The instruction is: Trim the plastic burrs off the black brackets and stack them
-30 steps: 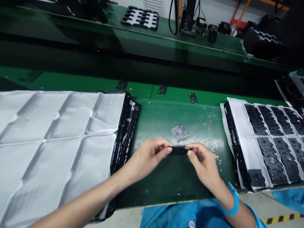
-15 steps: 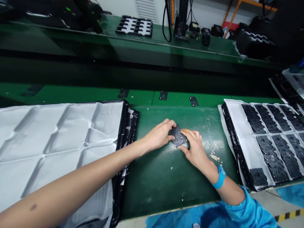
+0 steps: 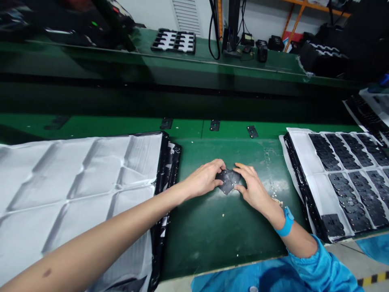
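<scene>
A thin flat black plate (image 3: 228, 180) with small shiny dots is between my hands, low over the green worktop. My left hand (image 3: 206, 176) pinches its left side, thumb toward me and fingers at the far edge. At its right side my right hand (image 3: 253, 188), with a blue wristband (image 3: 285, 222), has the thumb and fingertips on the edge. Whether the plate touches the worktop cannot be told.
White-lined trays (image 3: 100, 170) are stacked at left. On the right, a lined tray (image 3: 316, 186) holds rows of black plates (image 3: 349, 202). Several black pieces (image 3: 214, 125) lie along the back of the worktop (image 3: 219, 235). Pale crumbs (image 3: 278, 200) lie near my right wrist.
The plate has turned a little between my fingers, and its face looks different. My right fingers have shifted along its edge and spread slightly. The camera view has shifted a little.
</scene>
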{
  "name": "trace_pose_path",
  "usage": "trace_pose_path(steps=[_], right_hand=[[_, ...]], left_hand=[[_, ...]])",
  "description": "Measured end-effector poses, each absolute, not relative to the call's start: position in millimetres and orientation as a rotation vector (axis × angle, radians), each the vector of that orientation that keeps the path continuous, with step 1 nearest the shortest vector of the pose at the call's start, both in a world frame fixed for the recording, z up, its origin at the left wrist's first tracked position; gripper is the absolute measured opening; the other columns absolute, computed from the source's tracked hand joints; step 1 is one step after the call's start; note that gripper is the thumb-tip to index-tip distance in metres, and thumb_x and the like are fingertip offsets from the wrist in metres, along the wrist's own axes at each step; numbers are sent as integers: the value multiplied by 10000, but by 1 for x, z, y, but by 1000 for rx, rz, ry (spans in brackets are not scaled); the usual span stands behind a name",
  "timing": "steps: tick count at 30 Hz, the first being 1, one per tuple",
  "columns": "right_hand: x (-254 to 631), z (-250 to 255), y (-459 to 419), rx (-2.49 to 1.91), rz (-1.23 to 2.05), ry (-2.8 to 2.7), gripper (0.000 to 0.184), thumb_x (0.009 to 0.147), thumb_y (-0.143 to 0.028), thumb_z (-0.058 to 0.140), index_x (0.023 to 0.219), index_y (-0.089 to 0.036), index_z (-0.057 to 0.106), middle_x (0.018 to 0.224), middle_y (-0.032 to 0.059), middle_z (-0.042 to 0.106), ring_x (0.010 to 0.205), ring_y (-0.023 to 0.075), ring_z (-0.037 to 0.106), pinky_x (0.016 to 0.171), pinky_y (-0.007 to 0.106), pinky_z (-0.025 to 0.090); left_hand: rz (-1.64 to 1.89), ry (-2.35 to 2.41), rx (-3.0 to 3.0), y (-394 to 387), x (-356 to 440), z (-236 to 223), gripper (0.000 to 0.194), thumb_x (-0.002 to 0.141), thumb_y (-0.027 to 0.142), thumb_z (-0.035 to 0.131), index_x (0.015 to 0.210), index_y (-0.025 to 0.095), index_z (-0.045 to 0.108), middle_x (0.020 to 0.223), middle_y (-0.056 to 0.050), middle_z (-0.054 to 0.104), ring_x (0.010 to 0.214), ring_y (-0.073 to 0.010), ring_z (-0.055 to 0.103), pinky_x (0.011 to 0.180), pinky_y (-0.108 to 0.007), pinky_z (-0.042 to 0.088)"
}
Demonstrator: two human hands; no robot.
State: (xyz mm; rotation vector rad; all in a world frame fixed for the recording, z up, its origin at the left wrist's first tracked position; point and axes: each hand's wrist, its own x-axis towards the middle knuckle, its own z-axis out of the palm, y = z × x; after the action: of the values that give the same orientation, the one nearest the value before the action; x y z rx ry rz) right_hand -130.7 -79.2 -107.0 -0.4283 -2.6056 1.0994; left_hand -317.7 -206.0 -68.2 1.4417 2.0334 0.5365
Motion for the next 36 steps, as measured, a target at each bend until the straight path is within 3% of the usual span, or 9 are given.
trace_pose_path(steps=[3, 6, 10, 14, 18, 23, 28, 32, 36], right_hand=[[-124, -105, -85, -440, 1041, -2618, 511, 878, 1, 668, 1338, -224, 681, 1507, 163, 602, 1379, 341, 526, 1131, 597, 471], [-115, -99, -93, -466, 1017, -2597, 489, 920, -7, 577, 1330, -248, 688, 1494, 143, 602, 1365, 336, 527, 1119, 608, 479], [-108, -92, -103, -482, 1109, -2518, 352, 1021, -117, 521, 1298, -234, 704, 1332, 133, 696, 1255, 301, 605, 1101, 539, 503], [-113, -95, -104, -538, 1212, -2457, 291, 1025, -150, 551, 1252, -219, 720, 1123, 108, 766, 1072, 271, 700, 972, 439, 563], [-123, -106, -98, -576, 1218, -2417, 318, 962, -55, 564, 1188, -203, 733, 1076, 93, 776, 950, 235, 725, 879, 362, 579], [-128, -110, -93, -625, 1175, -2434, 372, 898, -28, 622, 1220, -186, 721, 1034, 84, 745, 830, 215, 692, 809, 341, 577], [-127, -106, -91, -653, 1120, -2484, 348, 916, -60, 638, 1229, -181, 727, 994, 78, 709, 849, 228, 677, 844, 371, 577], [-128, -102, -89, -649, 1061, -2525, 365, 950, -119, 642, 1310, -154, 692, 1179, 147, 650, 1045, 294, 649, 943, 455, 570], [-131, -99, -90, -578, 1034, -2586, 413, 911, -86, 680, 1314, -176, 688, 1224, 142, 634, 1148, 328, 587, 1038, 519, 536]], left_hand=[[552, 2018, 1413, -211, -313, -66, 371, 788, 151, 695, 1139, 221, 595, 992, -42, 651, 910, -252, 662, 852, -367, 512], [558, 1992, 1382, -217, -312, -62, 244, 782, 161, 683, 1013, 222, 633, 904, -24, 643, 856, -241, 649, 792, -331, 488], [567, 1957, 1308, -222, -311, -60, 45, 838, 233, 637, 873, 214, 615, 743, 14, 614, 680, -191, 615, 653, -272, 444], [565, 1942, 1253, -221, -308, -63, 49, 871, 251, 602, 899, 211, 594, 639, 43, 595, 613, -183, 616, 586, -252, 414], [575, 1977, 1265, -214, -305, -63, 87, 881, 224, 599, 966, 207, 602, 695, 22, 649, 680, -209, 665, 649, -279, 459], [586, 2049, 1329, -207, -302, -63, 140, 880, 130, 561, 999, 198, 591, 908, -41, 694, 760, -213, 664, 753, -315, 477], [528, 2026, 1376, -207, -305, -64, 139, 917, 138, 551, 1035, 201, 590, 816, -19, 682, 757, -226, 675, 691, -295, 452], [479, 1967, 1463, -205, -311, -60, 166, 940, 151, 543, 1087, 213, 589, 766, 5, 672, 734, -224, 675, 670, -285, 445], [452, 1932, 1559, -198, -314, -59, 197, 930, 124, 541, 1093, 220, 595, 918, -34, 724, 869, -244, 713, 764, -306, 497]])
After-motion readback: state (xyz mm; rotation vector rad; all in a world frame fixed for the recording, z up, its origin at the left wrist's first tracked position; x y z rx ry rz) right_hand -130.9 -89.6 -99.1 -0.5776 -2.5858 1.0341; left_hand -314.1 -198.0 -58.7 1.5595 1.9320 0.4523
